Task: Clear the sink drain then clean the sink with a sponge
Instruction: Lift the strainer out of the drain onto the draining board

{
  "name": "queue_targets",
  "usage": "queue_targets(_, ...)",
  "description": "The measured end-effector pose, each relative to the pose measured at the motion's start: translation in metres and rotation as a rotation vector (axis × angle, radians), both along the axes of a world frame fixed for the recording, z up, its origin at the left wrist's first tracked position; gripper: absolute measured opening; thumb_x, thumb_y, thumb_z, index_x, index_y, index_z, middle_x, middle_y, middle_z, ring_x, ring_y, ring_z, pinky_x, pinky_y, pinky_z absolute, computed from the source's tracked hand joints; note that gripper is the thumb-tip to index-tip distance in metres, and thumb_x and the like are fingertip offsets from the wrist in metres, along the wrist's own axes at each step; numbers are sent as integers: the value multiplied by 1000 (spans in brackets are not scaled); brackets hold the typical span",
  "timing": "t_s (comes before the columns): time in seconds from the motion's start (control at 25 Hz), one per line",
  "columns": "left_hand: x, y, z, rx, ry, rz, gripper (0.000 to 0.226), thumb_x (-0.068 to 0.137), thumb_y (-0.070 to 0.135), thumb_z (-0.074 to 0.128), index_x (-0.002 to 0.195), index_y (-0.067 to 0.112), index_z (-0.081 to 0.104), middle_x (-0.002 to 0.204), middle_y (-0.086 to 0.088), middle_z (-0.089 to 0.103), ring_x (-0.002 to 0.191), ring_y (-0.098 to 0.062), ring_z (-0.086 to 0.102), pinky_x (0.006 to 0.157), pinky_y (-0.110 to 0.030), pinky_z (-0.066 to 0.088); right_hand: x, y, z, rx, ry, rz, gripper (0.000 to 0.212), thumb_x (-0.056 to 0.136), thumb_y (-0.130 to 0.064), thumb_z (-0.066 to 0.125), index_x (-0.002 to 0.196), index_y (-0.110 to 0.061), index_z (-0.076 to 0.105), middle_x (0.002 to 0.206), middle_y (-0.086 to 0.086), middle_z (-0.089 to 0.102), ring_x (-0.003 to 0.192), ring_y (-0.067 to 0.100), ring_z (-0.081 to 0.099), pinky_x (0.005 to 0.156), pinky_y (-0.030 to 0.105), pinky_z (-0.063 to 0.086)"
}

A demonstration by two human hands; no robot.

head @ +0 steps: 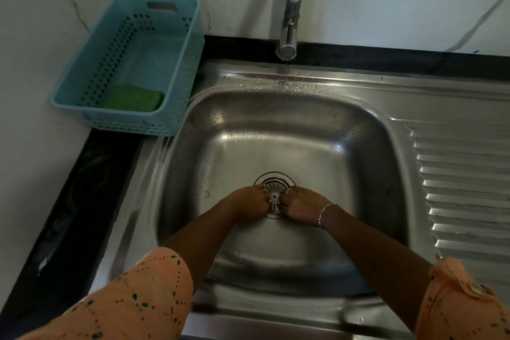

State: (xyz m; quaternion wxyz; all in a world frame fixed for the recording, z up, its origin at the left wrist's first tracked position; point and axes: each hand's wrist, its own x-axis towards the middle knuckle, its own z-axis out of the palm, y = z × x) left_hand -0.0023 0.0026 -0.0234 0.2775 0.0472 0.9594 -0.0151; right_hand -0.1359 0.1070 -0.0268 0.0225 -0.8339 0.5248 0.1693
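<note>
A steel sink [276, 124] fills the middle of the view, its basin wet with drops. At the basin's bottom sits the round drain strainer [274, 196], a slotted disc with a centre knob. My left hand [245, 204] grips the strainer's left edge with curled fingers. My right hand [300, 205], with a thin bracelet at the wrist, grips its right edge the same way. A green sponge [133, 98] lies in the near end of a blue plastic basket [193, 63] on the counter to the left of the sink.
A chrome tap [292, 8] stands behind the basin at the back wall. A ribbed steel draining board [463, 179] runs along the right. Black counter [69, 201] borders the sink on the left, and marble wall rises behind.
</note>
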Motion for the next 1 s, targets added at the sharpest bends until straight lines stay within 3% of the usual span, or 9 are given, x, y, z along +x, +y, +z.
queue_targets(0.12, 1, 3, -4, 50, -7, 18, 39, 95, 8, 30, 130, -1, 44, 139, -19, 46, 131, -32, 38, 117, -38, 15, 4, 0, 0, 6, -59, -30, 22, 56, -36, 79, 71, -21, 75, 70, -8, 74, 60, 5, 68, 55, 13, 53)
queue_targets(0.32, 5, 3, -5, 100, 33, 75, 36, 96, 10, 33, 127, 1, 49, 133, -18, 52, 126, -34, 43, 113, -40, 27, 5, -5, 11, -23, -118, -47, 27, 42, -31, 89, 57, -16, 72, 57, -3, 69, 44, 10, 62, 40, 14, 47)
queue_targets(0.56, 12, -9, 14, 201, 144, 316, 31, 94, 15, 40, 118, 9, 58, 119, -14, 59, 111, -29, 53, 91, -37, 45, 5, -4, 30, -115, -230, -93, 29, 42, -15, 90, 62, -12, 69, 64, 3, 69, 41, 19, 61, 32, 19, 46)
queue_targets(0.64, 14, -15, 26, 267, 221, 416, 28, 92, 17, 45, 113, 11, 63, 113, -13, 62, 108, -28, 55, 87, -37, 46, 4, -4, 37, -116, -274, -218, 28, 51, -11, 86, 74, -10, 70, 79, 6, 71, 52, 23, 65, 39, 22, 51)
queue_targets(0.76, 15, -22, 44, 363, 386, 540, 23, 89, 13, 52, 105, 8, 68, 105, -14, 67, 100, -27, 59, 84, -34, 45, -3, -8, 47, -49, -332, -405, 22, 84, -10, 58, 104, -10, 64, 112, 9, 61, 88, 29, 65, 72, 31, 53)
queue_targets(0.88, 14, -23, 59, 473, 538, 619, 18, 86, 8, 57, 97, 4, 71, 98, -15, 71, 92, -28, 65, 83, -34, 50, -9, -9, 66, -47, -522, -553, 17, 86, -8, 57, 98, -7, 68, 104, 9, 66, 91, 24, 63, 74, 21, 43)
queue_targets(1.0, 7, -16, 75, 558, 679, 695, 15, 83, 2, 60, 91, 2, 73, 92, -15, 74, 84, -26, 68, 76, -24, 47, -19, -2, 91, -70, -748, -729, 13, 80, 0, 64, 90, -1, 72, 94, 14, 72, 88, 25, 65, 72, 14, 37)
